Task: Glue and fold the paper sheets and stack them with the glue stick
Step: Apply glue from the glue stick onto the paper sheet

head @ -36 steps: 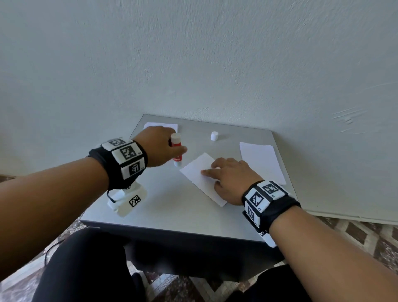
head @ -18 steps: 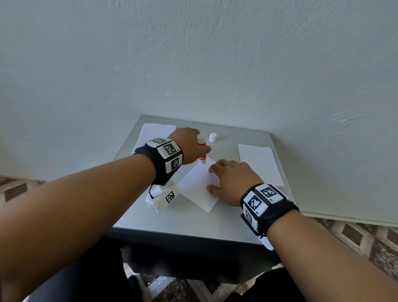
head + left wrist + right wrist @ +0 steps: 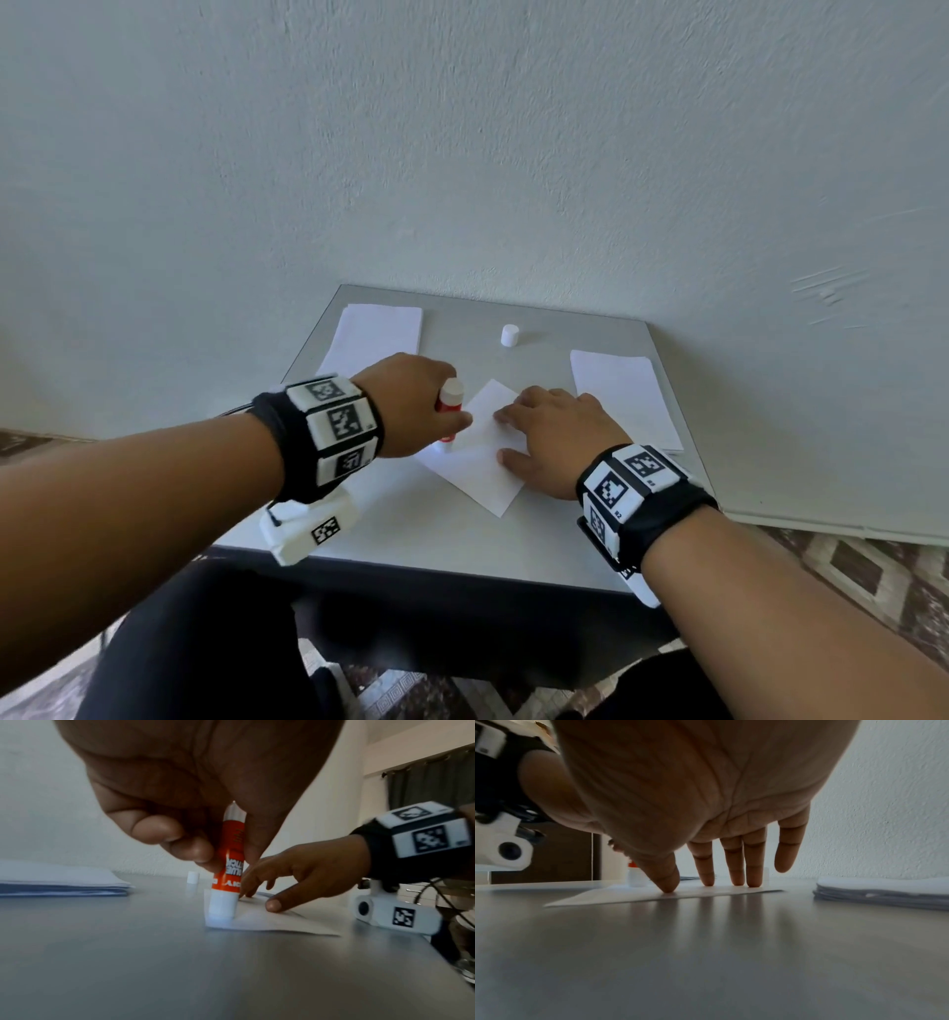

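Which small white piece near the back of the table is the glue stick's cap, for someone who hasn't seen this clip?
Start at the grey table against the pale wall. Between the two paper stacks, the left stack and the right stack, the cap stands alone on bare tabletop. It is the only small white cylinder untouched by both hands, unlike the red glue stick.

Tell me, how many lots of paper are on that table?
3: a stack at the far left, a stack at the right, and a single sheet in the middle under both hands.
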